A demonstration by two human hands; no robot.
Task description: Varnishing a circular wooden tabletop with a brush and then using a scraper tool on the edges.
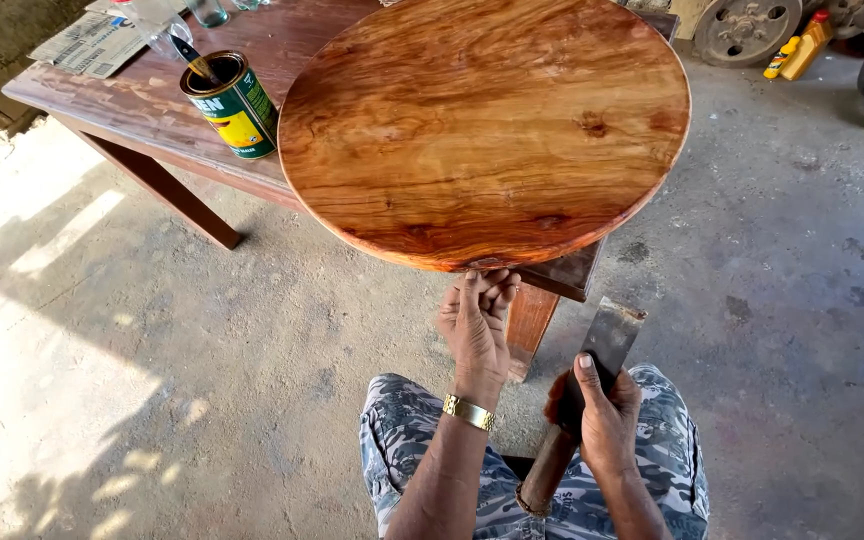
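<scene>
Camouflage trousers (407, 440) nearest, at the bottom of the view. Right hand (607, 415) just above, fingers wrapped tight around the wooden handle of a wide flat metal scraper (607, 340), blade tilted up toward the table, clear of the wood. Left hand (477, 320) with a gold bracelet (468, 411) on the wrist, raised to the near edge of a round varnished wooden top (482, 125), fingers curled and pinching that rim. Round top resting on a dark rectangular wooden table (142, 100), overhanging its near edge. Green and yellow paint can (232, 105) standing just left of the round top, a stick inside. Newspaper (92, 45) at the table's far left corner. Yellow bottles (797, 50) on the concrete floor (802, 250) far right.
</scene>
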